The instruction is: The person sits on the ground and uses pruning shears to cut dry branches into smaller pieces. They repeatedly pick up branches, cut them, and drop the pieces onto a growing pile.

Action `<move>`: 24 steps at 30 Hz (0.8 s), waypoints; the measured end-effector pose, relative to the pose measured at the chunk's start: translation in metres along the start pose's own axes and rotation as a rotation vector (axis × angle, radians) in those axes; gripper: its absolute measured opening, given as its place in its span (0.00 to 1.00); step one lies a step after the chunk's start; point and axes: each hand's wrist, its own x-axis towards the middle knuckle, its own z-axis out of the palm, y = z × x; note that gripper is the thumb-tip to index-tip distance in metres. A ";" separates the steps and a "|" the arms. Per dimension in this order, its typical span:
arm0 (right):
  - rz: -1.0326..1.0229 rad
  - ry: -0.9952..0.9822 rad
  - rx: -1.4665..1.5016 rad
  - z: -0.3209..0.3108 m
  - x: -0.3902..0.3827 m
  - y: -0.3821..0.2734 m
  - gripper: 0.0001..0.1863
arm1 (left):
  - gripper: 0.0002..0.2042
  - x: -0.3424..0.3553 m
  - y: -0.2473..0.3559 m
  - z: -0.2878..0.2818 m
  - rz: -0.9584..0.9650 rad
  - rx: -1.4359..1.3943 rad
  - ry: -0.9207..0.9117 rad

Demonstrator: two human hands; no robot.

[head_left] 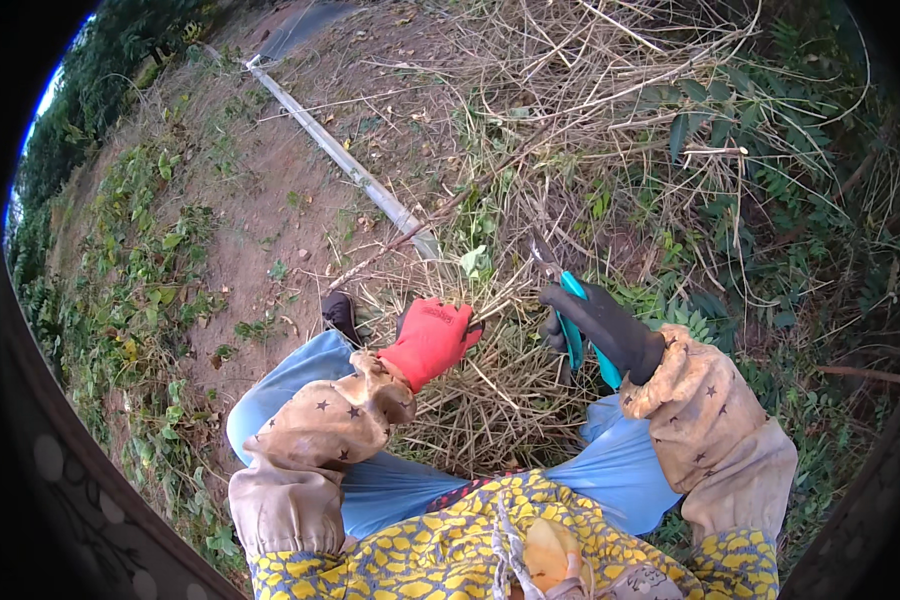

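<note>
My left hand [428, 338], in a red glove, is closed on dry stems [485, 395] low in front of me, between my knees. My right hand [607, 328], in a dark glove, grips pruning shears [548, 262] with teal handles, their blades pointing forward just right of the stems. A small light green leafy sprig [475, 260] lies left of the blades. My dark shoe [338, 315] shows beside my left hand.
A long pale pole [340, 160] lies on the sloping soil ahead on the left. Tangled dry brush [610, 80] spreads ahead and right. Green plants [790, 250] grow along the right, and low weeds [155, 300] cover the slope at left. A greyish sheet [300, 28] lies at the top.
</note>
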 end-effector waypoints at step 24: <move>0.191 -0.300 -0.731 -0.013 0.102 0.052 0.32 | 0.14 -0.042 0.062 -0.009 0.302 0.293 -0.142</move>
